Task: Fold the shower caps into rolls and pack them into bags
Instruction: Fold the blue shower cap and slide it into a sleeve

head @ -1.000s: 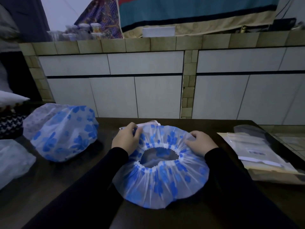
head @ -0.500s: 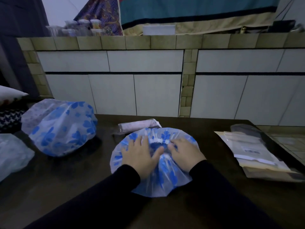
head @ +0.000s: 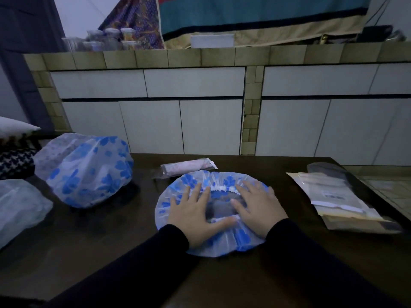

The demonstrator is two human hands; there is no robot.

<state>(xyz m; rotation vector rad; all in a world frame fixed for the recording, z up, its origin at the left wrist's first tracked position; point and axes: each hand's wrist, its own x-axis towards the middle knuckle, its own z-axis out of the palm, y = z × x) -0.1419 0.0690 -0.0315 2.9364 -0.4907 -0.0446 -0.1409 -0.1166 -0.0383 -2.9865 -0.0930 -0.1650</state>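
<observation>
A clear shower cap (head: 224, 181) with blue flowers lies flat on the dark table (head: 100, 236), its elastic opening facing up. My left hand (head: 193, 216) presses flat on its left half with fingers spread. My right hand (head: 258, 207) presses flat on its right half. Just behind the cap lies a bagged roll (head: 189, 167). A stack of flat bags (head: 333, 196) sits on the right side of the table.
A puffed-up blue-flowered shower cap (head: 86, 170) stands at the left, with a pale one (head: 20, 207) at the far left edge. A tiled counter with white cabinet doors (head: 178, 107) rises behind the table. The table's right edge runs past the bags.
Both hands have gone from gripping the cap's far rim, to its middle, to lying spread flat on either side of the opening. The cap now lies flatter and wider.
</observation>
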